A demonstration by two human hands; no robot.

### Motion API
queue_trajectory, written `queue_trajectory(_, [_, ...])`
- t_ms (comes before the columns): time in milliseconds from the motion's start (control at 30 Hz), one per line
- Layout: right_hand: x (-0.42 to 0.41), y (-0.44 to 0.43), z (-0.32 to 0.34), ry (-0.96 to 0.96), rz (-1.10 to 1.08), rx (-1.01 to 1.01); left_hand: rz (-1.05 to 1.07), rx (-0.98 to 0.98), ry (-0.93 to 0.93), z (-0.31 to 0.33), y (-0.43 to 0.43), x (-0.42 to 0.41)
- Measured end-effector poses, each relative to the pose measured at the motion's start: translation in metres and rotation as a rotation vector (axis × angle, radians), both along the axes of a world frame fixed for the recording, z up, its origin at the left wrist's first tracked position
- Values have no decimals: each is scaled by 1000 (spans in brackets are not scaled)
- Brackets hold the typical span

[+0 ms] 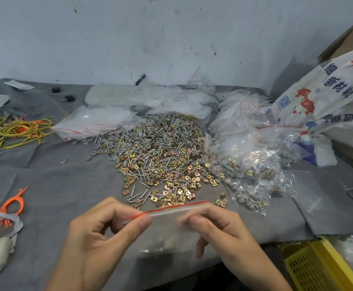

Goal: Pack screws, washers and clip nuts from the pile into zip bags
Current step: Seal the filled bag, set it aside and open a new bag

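1. Worktop (56,185) under grey cloth carries everything. The pile (156,152) of screws, grey washers and brassy clip nuts lies at its middle.
2. Right of the pile, a heap of filled bags (251,160) shows the same mixed hardware through clear film.
3. Behind the pile to the left, flat empty bags (96,120) lie stacked.
4. In front of the pile, the zip bag (171,225) is held off the cloth, with a few blurred pieces sagging at its bottom. The thin film is probably limp and slippery, so the stiffer red-lined seal strip is the best place to hold it.
5. Of the hands, the left hand (100,232) pinches that strip's left end between thumb and forefinger. The right hand (219,229) grips the right end with curled fingers, though it is blurred.
6. Single pieces look small, hard and light, and the screw tips could prick the film.
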State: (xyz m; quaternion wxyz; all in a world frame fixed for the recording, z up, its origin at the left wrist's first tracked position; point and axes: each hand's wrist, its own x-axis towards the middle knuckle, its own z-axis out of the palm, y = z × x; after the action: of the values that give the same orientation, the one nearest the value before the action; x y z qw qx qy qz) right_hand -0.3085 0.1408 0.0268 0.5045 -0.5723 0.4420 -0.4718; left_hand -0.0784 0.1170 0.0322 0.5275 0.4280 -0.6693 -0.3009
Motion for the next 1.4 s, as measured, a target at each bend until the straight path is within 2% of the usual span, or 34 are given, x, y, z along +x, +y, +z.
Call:
queue_trajectory(133, [0,-1,2,52,-28,-49,61,45,18,-2,-6,5])
queue_trajectory(367, [-6,-7,2,201,-97,-144,-20,-10,-65,-2,-9,11])
queue_trajectory(500, [-7,-13,2,210,-110,-173,72,-29,-77,-8,-13,12])
queue_trajectory(700, [-29,-32,11,-7,-271,-180,204,8,-130,-29,-19,31])
queue_trajectory(867, [-70,-63,5,-286,-547,-44,202,95,-140,-64,-19,32])
queue_trajectory(1067, [-107,-86,-19,-410,-801,119,198,191,-245,-101,-24,39])
queue_trajectory(1133, [-114,-83,-34,-442,-865,115,200,215,-266,-107,-25,41])
queue_trajectory(1300, [-117,-72,-58,-256,-991,162,212,262,-307,-115,-28,45])
queue_trajectory(1400, [-90,-57,-61,-42,-1072,83,226,263,-334,-115,-35,46])
